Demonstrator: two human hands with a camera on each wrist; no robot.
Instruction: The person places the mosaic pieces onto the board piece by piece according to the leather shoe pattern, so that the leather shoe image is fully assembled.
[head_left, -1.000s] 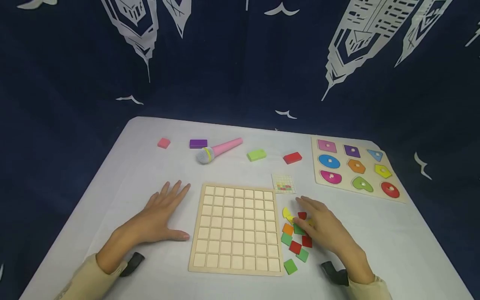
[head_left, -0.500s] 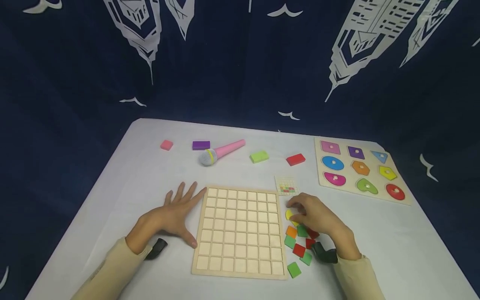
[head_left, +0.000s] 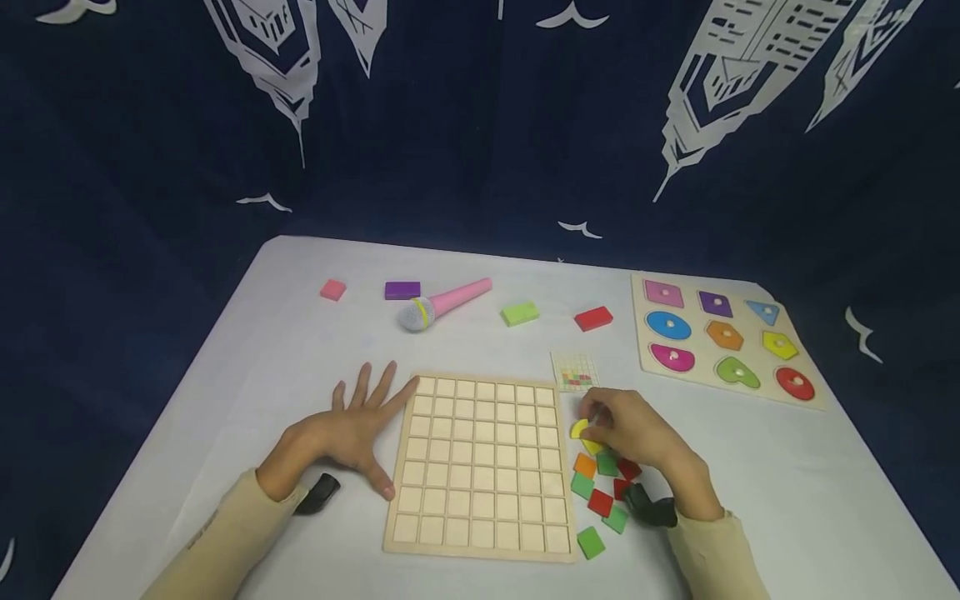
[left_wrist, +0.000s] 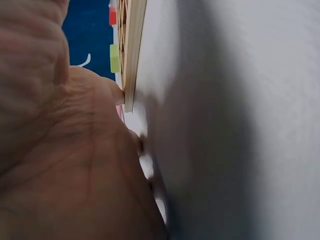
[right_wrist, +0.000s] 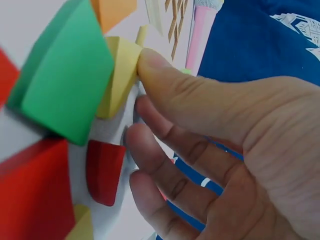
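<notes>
Board point(head_left: 482, 477) lies flat on the table point(head_left: 247, 400), between the two hands. Left hand point(head_left: 345, 437) is spread, thumb and index finger reaching the board's left edge; the left wrist view shows a fingertip against the frame. Yellow arc point(head_left: 578, 428) lies just beside the board's right edge, at the far end of the loose pieces, next to a second yellow piece point(head_left: 592, 447). Right hand point(head_left: 637, 429) is over that end with fingers curved and thumb tip at a yellow piece (whether anything is truly pinched, I cannot tell: the side opposite the thumb is hidden).

Judgement: step in hand is taking one yellow piece out of the cluster. Best grip is probably thumb on one edge and index on the opposite edge, leaving the faces uncovered. Thin pieces lying flat should resist lifting, so tipping up one edge before squeezing ought to help. Green piece point(head_left: 607, 463) crowds the second yellow piece; a low sideways drag would likely carry it along, so a straight lift looks safer. Light steadying from the left hand seems enough, since a hard push could skew the board. Card point(head_left: 575, 372) sits by the board's far right corner; best keep the knuckles off it.
</notes>
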